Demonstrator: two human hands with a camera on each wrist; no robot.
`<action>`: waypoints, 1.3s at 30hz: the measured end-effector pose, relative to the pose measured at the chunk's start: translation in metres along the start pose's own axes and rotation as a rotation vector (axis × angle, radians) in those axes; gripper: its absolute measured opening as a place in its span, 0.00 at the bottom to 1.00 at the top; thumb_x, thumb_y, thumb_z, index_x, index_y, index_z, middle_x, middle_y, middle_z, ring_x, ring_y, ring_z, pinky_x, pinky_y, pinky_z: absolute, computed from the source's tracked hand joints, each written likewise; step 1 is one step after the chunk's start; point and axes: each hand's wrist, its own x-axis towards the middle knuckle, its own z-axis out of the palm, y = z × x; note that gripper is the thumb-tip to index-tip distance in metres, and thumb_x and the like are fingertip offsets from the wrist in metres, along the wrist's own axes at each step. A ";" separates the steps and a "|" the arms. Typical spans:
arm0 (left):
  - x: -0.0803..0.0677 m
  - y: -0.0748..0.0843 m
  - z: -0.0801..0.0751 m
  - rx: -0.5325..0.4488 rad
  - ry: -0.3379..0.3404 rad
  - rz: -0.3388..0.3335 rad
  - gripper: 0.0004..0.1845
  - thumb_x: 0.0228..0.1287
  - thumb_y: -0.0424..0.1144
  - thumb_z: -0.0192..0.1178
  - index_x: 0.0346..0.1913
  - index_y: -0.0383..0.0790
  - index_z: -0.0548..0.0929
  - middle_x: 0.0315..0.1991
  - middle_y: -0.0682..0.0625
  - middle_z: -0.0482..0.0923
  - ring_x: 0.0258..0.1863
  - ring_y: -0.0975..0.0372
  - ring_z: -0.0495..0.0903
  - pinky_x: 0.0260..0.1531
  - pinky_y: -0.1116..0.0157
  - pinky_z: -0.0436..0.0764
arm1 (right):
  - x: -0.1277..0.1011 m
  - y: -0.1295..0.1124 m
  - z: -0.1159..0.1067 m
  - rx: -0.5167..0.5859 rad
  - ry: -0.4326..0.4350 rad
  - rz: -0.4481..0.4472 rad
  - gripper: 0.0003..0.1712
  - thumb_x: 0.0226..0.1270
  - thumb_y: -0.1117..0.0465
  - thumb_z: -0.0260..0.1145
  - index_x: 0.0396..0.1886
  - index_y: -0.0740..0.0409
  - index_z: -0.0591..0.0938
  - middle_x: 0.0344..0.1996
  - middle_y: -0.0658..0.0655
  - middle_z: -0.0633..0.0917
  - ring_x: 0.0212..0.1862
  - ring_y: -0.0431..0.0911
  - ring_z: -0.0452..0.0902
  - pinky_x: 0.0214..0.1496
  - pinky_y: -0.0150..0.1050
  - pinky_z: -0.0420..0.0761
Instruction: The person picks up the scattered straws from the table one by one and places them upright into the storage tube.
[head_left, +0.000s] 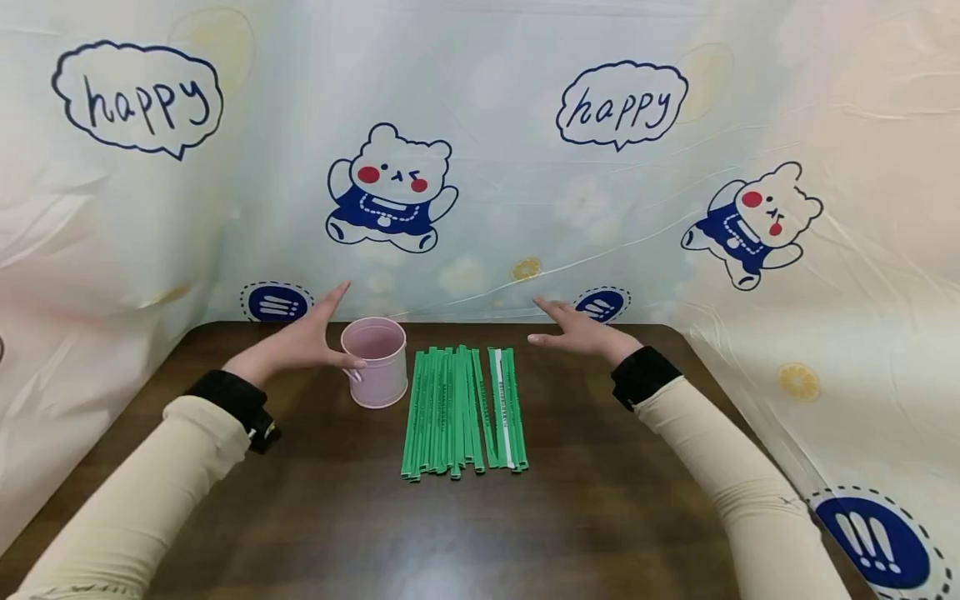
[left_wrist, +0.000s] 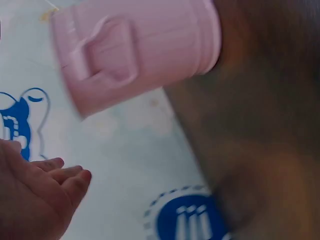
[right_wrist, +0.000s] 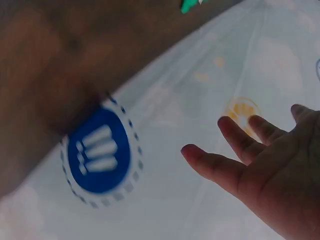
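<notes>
A pink cup-like bucket (head_left: pixel 381 382) stands upright on the table, and a small handle (left_wrist: pixel 131 55) shows on its side in the left wrist view. Beside it on the left is my left hand (head_left: pixel 300 340), its fingers spread and the thumb in front of the bucket's wall; I cannot tell whether it touches. To the bucket's right lies a row of slim green paper-wrapped sticks (head_left: pixel 446 412), one of them with a white face (head_left: pixel 502 408). My right hand (head_left: pixel 583 332) hovers right of the sticks, fingers extended, holding nothing.
The dark brown table (head_left: pixel 480 533) ends at the back against a pale printed curtain (head_left: pixel 495 167), which also hangs along both sides. Black bands (head_left: pixel 647 377) sit on both wrists over cream sleeves.
</notes>
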 end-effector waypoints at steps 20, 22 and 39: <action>0.002 -0.037 0.070 -0.392 0.228 -0.118 0.68 0.58 0.45 0.73 0.82 0.44 0.27 0.80 0.28 0.48 0.77 0.33 0.54 0.72 0.30 0.58 | 0.067 0.002 0.085 0.277 0.151 0.337 0.09 0.68 0.68 0.67 0.27 0.68 0.83 0.16 0.53 0.78 0.20 0.42 0.76 0.30 0.37 0.84; 0.002 -0.038 0.072 -0.411 0.229 -0.116 0.66 0.59 0.44 0.73 0.82 0.42 0.29 0.79 0.28 0.47 0.77 0.33 0.55 0.72 0.30 0.58 | 0.072 -0.003 0.087 0.258 0.156 0.356 0.08 0.68 0.69 0.66 0.28 0.67 0.82 0.17 0.54 0.78 0.19 0.42 0.75 0.29 0.35 0.84; 0.016 -0.040 0.084 -0.448 0.203 -0.079 0.56 0.59 0.41 0.74 0.80 0.35 0.46 0.75 0.31 0.58 0.73 0.38 0.62 0.73 0.33 0.63 | 0.073 0.011 0.085 0.316 0.162 0.486 0.09 0.69 0.66 0.67 0.43 0.69 0.79 0.23 0.56 0.76 0.19 0.42 0.76 0.30 0.36 0.85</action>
